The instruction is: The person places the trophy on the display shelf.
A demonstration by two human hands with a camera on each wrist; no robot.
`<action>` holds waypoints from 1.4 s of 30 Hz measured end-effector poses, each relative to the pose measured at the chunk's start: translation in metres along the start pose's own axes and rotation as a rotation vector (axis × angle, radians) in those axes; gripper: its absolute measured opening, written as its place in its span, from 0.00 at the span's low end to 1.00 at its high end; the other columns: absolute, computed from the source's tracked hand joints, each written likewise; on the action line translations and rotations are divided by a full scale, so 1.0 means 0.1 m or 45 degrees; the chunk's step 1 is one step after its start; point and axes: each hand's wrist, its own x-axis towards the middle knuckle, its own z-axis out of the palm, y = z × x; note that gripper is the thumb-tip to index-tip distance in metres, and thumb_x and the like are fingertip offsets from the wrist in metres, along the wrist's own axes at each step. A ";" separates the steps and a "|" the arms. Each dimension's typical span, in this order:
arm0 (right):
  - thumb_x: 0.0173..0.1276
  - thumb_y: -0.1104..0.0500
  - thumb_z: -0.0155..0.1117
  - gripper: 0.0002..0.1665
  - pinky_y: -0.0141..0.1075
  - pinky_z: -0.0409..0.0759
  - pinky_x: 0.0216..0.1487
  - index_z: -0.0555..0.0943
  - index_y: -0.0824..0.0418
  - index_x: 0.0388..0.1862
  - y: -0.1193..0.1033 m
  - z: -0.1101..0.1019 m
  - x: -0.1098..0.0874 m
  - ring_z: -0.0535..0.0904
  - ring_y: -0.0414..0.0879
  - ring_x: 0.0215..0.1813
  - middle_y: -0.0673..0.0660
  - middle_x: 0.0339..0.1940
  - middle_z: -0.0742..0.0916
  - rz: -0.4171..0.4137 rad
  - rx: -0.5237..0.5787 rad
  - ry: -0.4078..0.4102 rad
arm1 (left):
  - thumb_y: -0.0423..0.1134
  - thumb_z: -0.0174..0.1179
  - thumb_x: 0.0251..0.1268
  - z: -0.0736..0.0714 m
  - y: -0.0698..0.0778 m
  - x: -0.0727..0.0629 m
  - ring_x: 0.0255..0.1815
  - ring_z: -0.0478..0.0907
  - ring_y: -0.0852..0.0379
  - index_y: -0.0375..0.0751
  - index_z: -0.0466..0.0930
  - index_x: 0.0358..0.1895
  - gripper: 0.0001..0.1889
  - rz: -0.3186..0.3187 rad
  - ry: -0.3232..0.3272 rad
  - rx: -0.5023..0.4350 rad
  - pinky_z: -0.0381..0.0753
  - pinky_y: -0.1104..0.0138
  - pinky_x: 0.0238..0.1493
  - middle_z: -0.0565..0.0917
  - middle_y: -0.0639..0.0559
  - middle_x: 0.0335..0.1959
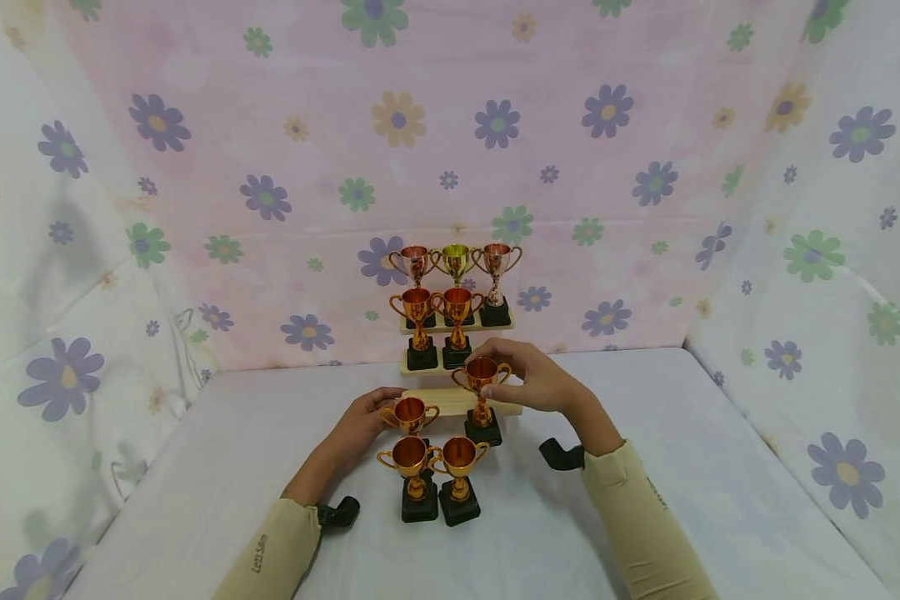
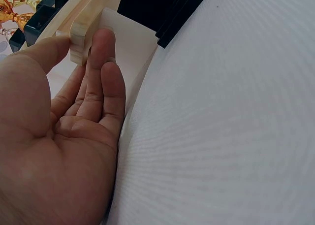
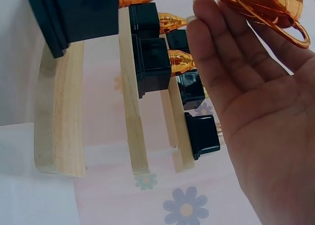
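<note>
My right hand (image 1: pixel 532 375) grips a small bronze-coloured trophy (image 1: pixel 482 375) by its cup. The trophy is upright, its black base overlapping the front of the lowest wooden shelf step (image 1: pixel 442 402) in the head view. At that step's left end, my left hand (image 1: pixel 366 417) pinches the board; in the left wrist view the thumb lies on one side of the wood and the fingertips on the other. Just in front of the left hand stands another bronze trophy (image 1: pixel 410 411). Two more, a left trophy (image 1: pixel 412 457) and a right trophy (image 1: pixel 460 457), stand nearest me on the cloth.
Two bronze trophies (image 1: pixel 417 308) occupy the middle step (image 1: pixel 411 370). Behind them, on the top step (image 1: pixel 465 327), stand a reddish trophy (image 1: pixel 412 260), a gold trophy (image 1: pixel 456 260) and a pinkish trophy (image 1: pixel 497 260). Flower-printed cloth (image 1: pixel 450 192) surrounds the white table (image 1: pixel 645 433).
</note>
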 end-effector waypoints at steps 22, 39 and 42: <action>0.71 0.71 0.70 0.28 0.36 0.83 0.61 0.75 0.67 0.68 -0.02 -0.04 -0.03 0.83 0.48 0.58 0.64 0.60 0.84 0.032 0.078 0.442 | 0.34 0.53 0.81 -0.01 0.00 -0.01 0.64 0.80 0.52 0.36 0.70 0.75 0.23 0.011 -0.021 -0.023 0.80 0.68 0.63 0.82 0.41 0.68; 0.74 0.67 0.69 0.25 0.32 0.85 0.52 0.77 0.67 0.68 0.02 -0.04 -0.01 0.84 0.47 0.52 0.57 0.54 0.86 0.087 0.243 0.748 | 0.32 0.52 0.80 -0.01 0.01 -0.02 0.64 0.80 0.52 0.35 0.70 0.75 0.24 0.015 -0.015 -0.021 0.80 0.66 0.63 0.82 0.40 0.68; 0.75 0.65 0.69 0.26 0.31 0.84 0.56 0.77 0.66 0.69 0.00 -0.03 0.01 0.84 0.47 0.55 0.57 0.56 0.86 0.127 0.234 0.791 | 0.32 0.52 0.79 -0.01 0.01 -0.01 0.64 0.80 0.52 0.35 0.70 0.75 0.24 0.008 -0.015 -0.022 0.80 0.66 0.64 0.82 0.40 0.68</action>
